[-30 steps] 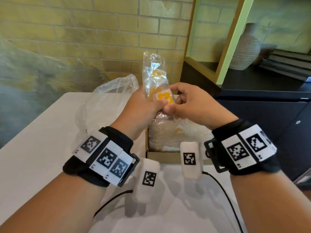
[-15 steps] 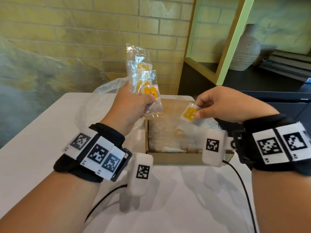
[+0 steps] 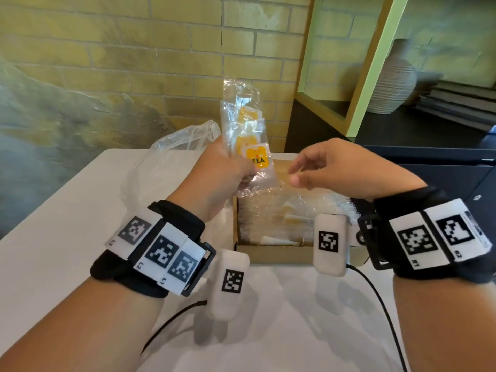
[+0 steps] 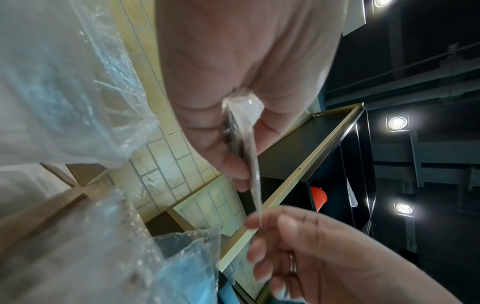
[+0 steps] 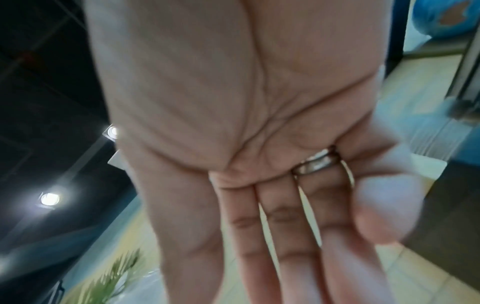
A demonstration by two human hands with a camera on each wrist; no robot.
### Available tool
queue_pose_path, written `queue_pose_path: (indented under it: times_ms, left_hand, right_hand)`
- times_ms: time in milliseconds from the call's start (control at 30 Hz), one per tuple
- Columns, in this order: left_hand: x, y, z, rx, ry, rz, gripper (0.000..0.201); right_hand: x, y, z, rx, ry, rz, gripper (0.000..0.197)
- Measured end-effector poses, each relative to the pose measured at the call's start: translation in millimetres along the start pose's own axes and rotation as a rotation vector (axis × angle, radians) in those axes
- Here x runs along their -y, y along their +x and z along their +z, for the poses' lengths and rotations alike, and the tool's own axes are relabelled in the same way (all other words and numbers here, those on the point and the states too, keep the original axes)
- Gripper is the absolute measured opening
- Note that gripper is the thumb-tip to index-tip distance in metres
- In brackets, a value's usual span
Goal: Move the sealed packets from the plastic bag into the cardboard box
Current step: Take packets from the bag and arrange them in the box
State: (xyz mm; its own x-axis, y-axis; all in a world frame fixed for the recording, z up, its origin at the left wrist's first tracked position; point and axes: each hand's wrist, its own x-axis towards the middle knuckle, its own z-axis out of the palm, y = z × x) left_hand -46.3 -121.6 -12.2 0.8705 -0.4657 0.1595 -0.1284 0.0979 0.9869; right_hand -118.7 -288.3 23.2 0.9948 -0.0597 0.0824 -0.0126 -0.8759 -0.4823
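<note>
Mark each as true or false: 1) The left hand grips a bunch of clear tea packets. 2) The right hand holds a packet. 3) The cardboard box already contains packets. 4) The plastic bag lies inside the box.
1) True: the left hand grips the tea packets upright.
2) False: the right hand is empty, fingers relaxed, beside the bunch.
3) True: the cardboard box holds clear packets.
4) False: the plastic bag lies on the table, left of the box.

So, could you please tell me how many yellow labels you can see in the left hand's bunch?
3, stacked in the packets the left hand grips: the front one reads TEA, one behind it, one higher. More may be hidden.
</note>
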Motion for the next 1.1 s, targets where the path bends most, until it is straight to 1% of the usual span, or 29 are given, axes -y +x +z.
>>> queue_pose_path:
  times_ms: [100,167,233,300,433,500,667,733,833,900,967,1033,1100]
  left_hand:
    - [3,-1,2,0.061,0.026,0.031,0.036]
    - [5,-2,2,0.086,0.024,0.045,0.033]
    - [5,-2,3,0.091,0.025,0.053,0.025]
    - [4,-1,3,0.092,0.0,0.035,0.018]
    - [1,0,2,0.051,-0.059,0.005,0.015]
    - [-2,0,1,0.035,-0.074,0.005,0.014]
    - [-6,-3,2,0.041,-0.054,0.0,0.017]
    - [-8,-5,3,0.034,-0.03,0.005,0.017]
    - [-11,-9,1,0.017,0.026,0.03,0.022]
    - [-11,-9,0,0.01,0.046,0.047,0.021]
    - [-12,-9,-1,-0.006,0.054,0.063,0.021]
    - [-12,-8,-2,-0.023,0.063,0.074,0.023]
    - [-11,-6,-3,-0.021,0.079,0.082,0.019]
  right_hand:
    - [7,4,7,-0.062,0.192,-0.049,0.022]
    - [8,8,13,-0.09,0.228,-0.08,0.018]
    - [7,9,13,-0.113,0.239,-0.096,0.013]
    - [3,6,6,-0.121,0.214,-0.093,0.011]
    - [-11,-9,-15,-0.156,0.076,-0.031,0.006]
    - [-15,-17,-17,-0.165,0.012,-0.004,0.005]
    - [-13,-29,-7,-0.134,-0.07,0.046,0.018]
    - [-13,-32,-6,-0.129,-0.1,0.073,0.016]
    - [-14,-33,-6,-0.13,-0.148,0.111,0.013]
    - [-14,-33,-3,-0.101,-0.2,0.125,0.016]
    - [-12,-33,1,-0.032,-0.243,0.123,0.019]
    - [-11,-33,3,-0.009,-0.232,0.125,0.023]
    - [-9,-33,1,-0.057,-0.17,0.121,0.023]
